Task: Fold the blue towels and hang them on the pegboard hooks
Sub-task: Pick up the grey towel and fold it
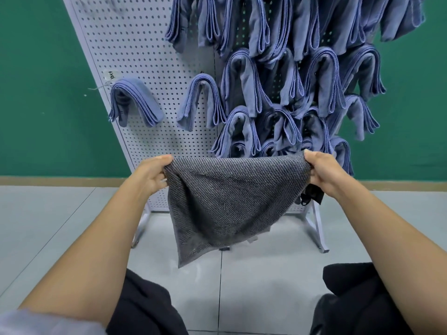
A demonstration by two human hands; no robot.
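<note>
The towel (pixel 232 197) hangs stretched side to side, left hand (pixel 151 176) and right hand (pixel 324 175) each pinching a top corner, pegboard (pixel 145 68) dead ahead.

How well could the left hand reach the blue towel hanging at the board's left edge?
Probably not yet: the left hand pinches a corner of the grey towel, which the right hand also holds. Nothing stands between it and the blue towel, though.

place: staged workroom | cues: freestanding pegboard (pixel 135 68), green wall (pixel 36 93), tiled floor (pixel 48 213)
</note>
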